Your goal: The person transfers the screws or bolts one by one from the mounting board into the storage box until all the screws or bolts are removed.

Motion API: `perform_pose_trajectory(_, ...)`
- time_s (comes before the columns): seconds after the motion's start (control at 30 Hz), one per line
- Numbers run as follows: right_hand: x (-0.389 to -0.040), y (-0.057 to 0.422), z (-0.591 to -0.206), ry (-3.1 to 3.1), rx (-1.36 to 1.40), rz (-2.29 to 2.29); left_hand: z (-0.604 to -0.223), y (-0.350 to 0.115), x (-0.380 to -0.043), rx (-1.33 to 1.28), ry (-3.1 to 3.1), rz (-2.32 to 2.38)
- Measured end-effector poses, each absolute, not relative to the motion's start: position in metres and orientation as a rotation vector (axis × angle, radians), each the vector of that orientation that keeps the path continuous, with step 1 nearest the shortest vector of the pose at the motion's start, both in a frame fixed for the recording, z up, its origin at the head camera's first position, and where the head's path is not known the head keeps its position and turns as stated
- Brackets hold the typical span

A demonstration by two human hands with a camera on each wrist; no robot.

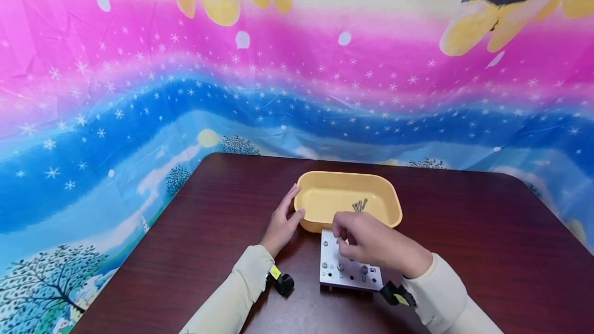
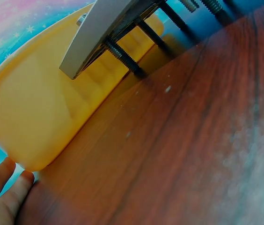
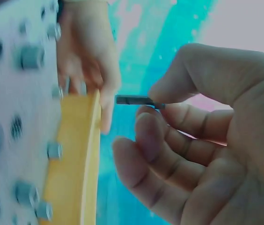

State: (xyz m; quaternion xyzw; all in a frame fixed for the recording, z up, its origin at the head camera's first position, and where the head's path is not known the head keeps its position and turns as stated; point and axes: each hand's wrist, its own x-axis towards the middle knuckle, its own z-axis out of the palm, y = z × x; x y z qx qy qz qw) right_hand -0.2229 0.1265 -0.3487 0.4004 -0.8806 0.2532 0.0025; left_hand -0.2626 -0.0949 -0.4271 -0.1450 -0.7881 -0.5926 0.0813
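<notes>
My right hand (image 1: 368, 238) is over a silver metal plate (image 1: 352, 283), pinching a small metal screw (image 3: 133, 100) between thumb and fingertips in the right wrist view. Several screws (image 3: 33, 57) stand up from the plate. Their threaded shanks (image 2: 124, 57) stick out below it in the left wrist view. My left hand (image 1: 280, 226) touches the left end of a yellow plastic tray (image 1: 394, 205), fingers and thumb fairly straight against its outside. Several loose screws (image 1: 357, 205) lie inside the tray, partly behind my right hand.
The plate stands raised at the near side of the tray, close to its front wall. Both rest on a dark red-brown wooden table (image 1: 223, 205). A colourful printed cloth (image 1: 278, 76) hangs behind the table. A black wrist camera (image 1: 284, 283) sits by my left sleeve.
</notes>
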Motion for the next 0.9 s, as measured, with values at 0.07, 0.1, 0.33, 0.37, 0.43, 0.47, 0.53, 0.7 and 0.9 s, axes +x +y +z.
perform_pose_trajectory(0.07,-0.229,0.134,-0.347,-2.722,1.212,0.815,-0.429,-0.096,-0.264,-0.436,-2.348,-1.788)
perform_pose_trajectory(0.1,-0.233,0.138,-0.346,-2.712,1.186,0.83,-0.43,-0.096,-0.265,-0.435,-2.341,-1.793)
perform_pose_trajectory(0.33,-0.264,0.169,-0.354,-2.745,0.958,0.921,-0.457,-0.096,-0.285,-0.48,-2.273,-1.81)
perform_pose_trajectory(0.37,-0.268,0.173,-0.357,-2.758,0.931,0.913,-0.461,-0.096,-0.288,-0.48,-2.279,-1.81)
perform_pose_trajectory(0.43,-0.277,0.179,-0.361,-2.786,0.879,0.87,-0.463,-0.097,-0.289,-0.481,-2.286,-1.817)
perform_pose_trajectory(0.47,-0.282,0.181,-0.363,-2.799,0.857,0.837,-0.464,-0.097,-0.289,-0.482,-2.282,-1.822)
perform_pose_trajectory(0.53,-0.292,0.185,-0.367,-2.821,0.818,0.774,-0.464,-0.097,-0.289,-0.489,-2.272,-1.82)
perform_pose_trajectory(0.7,-0.311,0.193,-0.373,-2.87,0.741,0.647,-0.459,-0.097,-0.287,-0.478,-2.281,-1.807)
perform_pose_trajectory(0.9,-0.327,0.195,-0.379,-2.929,0.735,0.59,-0.437,-0.096,-0.271,-0.49,-2.267,-1.835)
